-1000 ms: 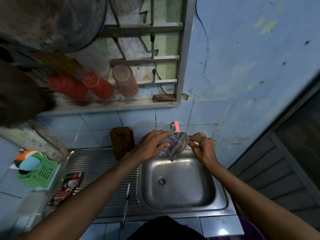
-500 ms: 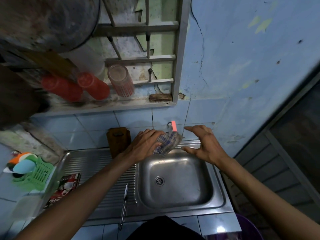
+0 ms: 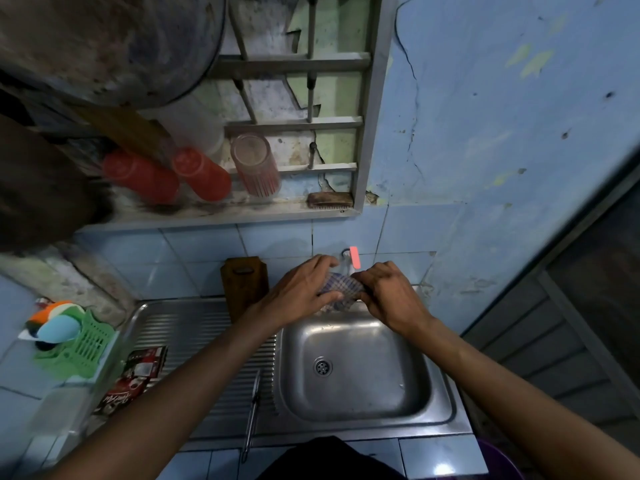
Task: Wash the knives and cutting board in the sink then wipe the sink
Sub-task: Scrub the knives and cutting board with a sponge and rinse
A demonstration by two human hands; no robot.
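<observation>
Both hands grip a small blue-and-white checked cloth [image 3: 337, 292] bunched under the wall tap at the back rim of the square stainless-steel sink [image 3: 353, 368]: the left hand [image 3: 304, 289] curls its fingers over one end, the right hand [image 3: 389, 296] pinches the other. The cloth looks soft, light and probably wet, so it should wring best gripped at both ends. A slim metal knife [image 3: 252, 410] lies on the ribbed drainboard, and a dark wooden cutting board [image 3: 244, 285] leans against the tiles.

Left hand [image 3: 300, 292] and right hand [image 3: 391, 296] curled, gripping
</observation>
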